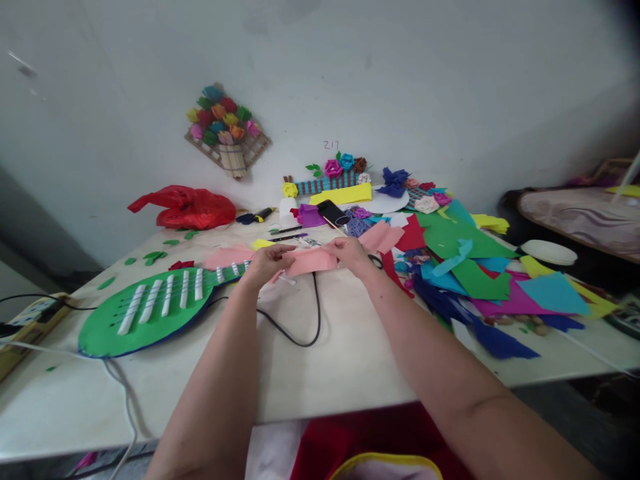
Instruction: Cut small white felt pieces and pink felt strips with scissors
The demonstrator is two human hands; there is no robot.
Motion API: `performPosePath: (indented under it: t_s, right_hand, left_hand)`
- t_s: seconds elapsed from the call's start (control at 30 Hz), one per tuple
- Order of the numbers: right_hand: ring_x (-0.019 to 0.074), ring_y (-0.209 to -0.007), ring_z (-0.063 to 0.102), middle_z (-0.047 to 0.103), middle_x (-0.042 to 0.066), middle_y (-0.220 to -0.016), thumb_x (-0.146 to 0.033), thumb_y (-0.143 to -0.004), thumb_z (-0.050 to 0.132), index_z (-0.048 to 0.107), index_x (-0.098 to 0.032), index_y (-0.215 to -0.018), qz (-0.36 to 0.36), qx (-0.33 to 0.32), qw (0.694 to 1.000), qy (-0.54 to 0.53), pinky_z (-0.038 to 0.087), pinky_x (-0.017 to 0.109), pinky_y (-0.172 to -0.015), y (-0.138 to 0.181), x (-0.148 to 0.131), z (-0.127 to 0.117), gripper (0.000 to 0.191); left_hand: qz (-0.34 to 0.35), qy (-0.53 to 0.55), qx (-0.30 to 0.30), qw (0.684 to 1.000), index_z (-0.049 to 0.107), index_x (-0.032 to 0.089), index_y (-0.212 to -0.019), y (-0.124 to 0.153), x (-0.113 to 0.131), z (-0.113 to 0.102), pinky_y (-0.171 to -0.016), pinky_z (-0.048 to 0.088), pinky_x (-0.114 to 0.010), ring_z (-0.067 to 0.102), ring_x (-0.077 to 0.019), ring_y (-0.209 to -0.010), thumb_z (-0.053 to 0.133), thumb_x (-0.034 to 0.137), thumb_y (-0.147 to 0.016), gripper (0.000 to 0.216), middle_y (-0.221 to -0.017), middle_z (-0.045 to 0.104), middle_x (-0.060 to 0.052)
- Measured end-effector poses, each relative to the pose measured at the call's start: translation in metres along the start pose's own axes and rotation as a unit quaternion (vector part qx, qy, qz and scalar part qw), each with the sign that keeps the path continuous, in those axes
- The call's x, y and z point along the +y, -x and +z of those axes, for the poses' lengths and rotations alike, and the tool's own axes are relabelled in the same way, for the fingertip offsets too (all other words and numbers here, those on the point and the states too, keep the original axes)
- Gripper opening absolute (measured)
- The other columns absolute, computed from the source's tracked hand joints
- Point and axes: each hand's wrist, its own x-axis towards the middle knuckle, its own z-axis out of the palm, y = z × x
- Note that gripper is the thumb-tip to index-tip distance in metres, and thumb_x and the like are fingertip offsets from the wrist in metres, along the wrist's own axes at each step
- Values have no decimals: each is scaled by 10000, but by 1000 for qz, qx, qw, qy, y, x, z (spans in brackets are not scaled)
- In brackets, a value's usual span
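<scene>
Both my hands hold a piece of pink paper just above the white table. My left hand pinches its left end with the fingers closed. My right hand grips the right end, fingers curled over the edge. Left of my hands lies a green racket-shaped paper craft with white strips across it. A black cable loops on the table under the paper.
A heap of coloured paper sheets covers the table's right side. A red plastic bag, paper flowers, a black phone and pens lie by the wall. A power strip sits at far left. A flower basket craft hangs on the wall.
</scene>
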Motion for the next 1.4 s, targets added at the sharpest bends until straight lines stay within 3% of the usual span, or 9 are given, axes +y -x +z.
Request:
performPosePath:
  t_s: [0.17, 0.3, 0.47, 0.63, 0.77, 0.9, 1.1, 1.4]
  right_hand:
    - [76, -471, 362, 426, -58, -466, -480, -537, 699, 590, -150, -558, 11, 4, 1000, 10, 299, 222, -470, 0, -1, 0, 347]
    - [91, -516, 424, 493, -40, -498, -442, -534, 711, 626, -150, -557, 12, 16, 999, 46, 321, 226, -511, -2, -1, -3, 305]
    - [92, -520, 465, 553, -33, -526, -428, -514, 733, 681, -149, -627, 20, 12, 999, 38, 353, 225, -525, -7, 6, -7, 305]
    - [64, -357, 384, 497, -44, -399, -426, -503, 755, 661, -130, -630, 64, -11, 998, -22, 283, 207, -363, -5, 3, -6, 335]
    - [86, -325, 455, 521, -15, -361, -394, -534, 761, 631, -132, -598, 82, -43, 994, -64, 344, 195, -331, -1, -3, -4, 300]
    - [86, -312, 469, 534, -6, -356, -342, -551, 770, 606, -135, -573, 88, -40, 992, -83, 369, 183, -322, 2, -10, -1, 265]
    - [118, -405, 578, 586, 15, -424, -238, -626, 728, 593, -131, -582, 100, -26, 987, -121, 457, 182, -383, 5, -14, 10, 178]
    - [132, -471, 608, 619, 18, -482, -225, -646, 701, 597, -147, -597, 93, -11, 985, -143, 482, 204, -418, 6, -12, 19, 139]
  left_hand:
    - [14, -22, 8, 1000, 694, 142, -969, -2, -5, -2, -507, 379, -203, 496, -84, -522, 763, 254, -528, 460, -615, 604, 2]
    - [15, -37, 15, 999, 697, 141, -958, -3, -5, -2, -463, 353, -189, 479, -71, -490, 770, 251, -525, 453, -587, 595, 9]
    - [-43, -15, 3, 999, 681, 103, -961, -1, 0, 2, -362, 298, -184, 438, -73, -377, 780, 273, -519, 483, -447, 544, 23]
    - [-104, 50, -1, 993, 659, 102, -720, 4, 10, 7, -406, 394, -183, 561, -112, -448, 809, 234, -475, 316, -528, 633, -44]
    - [-142, 84, -8, 986, 628, 101, -685, 5, 11, 6, -329, 328, -160, 534, -101, -385, 780, 181, -517, 241, -522, 635, -61]
    - [-144, 125, 21, 981, 621, 101, -674, 1, 6, 4, -333, 358, -147, 516, -84, -358, 720, 103, -553, 157, -471, 601, -30]
    - [-133, 201, 72, 968, 596, 92, -620, -1, 7, 10, -506, 506, -196, 625, -133, -507, 622, 19, -527, 121, -530, 621, -28]
    - [-121, 190, 107, 968, 542, 111, -524, -5, 5, 16, -391, 419, -181, 555, -122, -405, 502, 108, -507, 44, -427, 546, -21]
